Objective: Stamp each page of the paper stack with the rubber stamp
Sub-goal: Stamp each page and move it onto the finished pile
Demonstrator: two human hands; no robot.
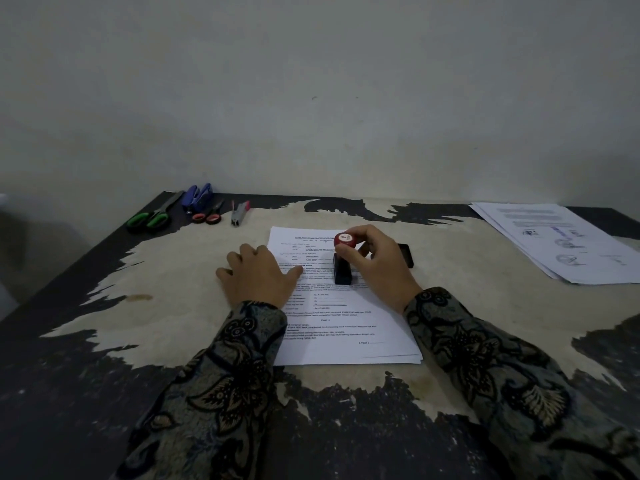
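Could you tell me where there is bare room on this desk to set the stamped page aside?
Bare table lies between the paper stack and the stamped pile. Also left of the left hand. The far-left corner is crowded: scissors, stapler.

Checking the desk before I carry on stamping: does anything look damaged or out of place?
The desk top is damaged: its dark coating has peeled away over a wide ragged patch, baring pale board under the paper stack. Nothing else stands out.

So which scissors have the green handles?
The bigger scissors at the table's far left corner have green handles. The smaller scissors just to their right have red handles and lie between the blue stapler and the grey one.
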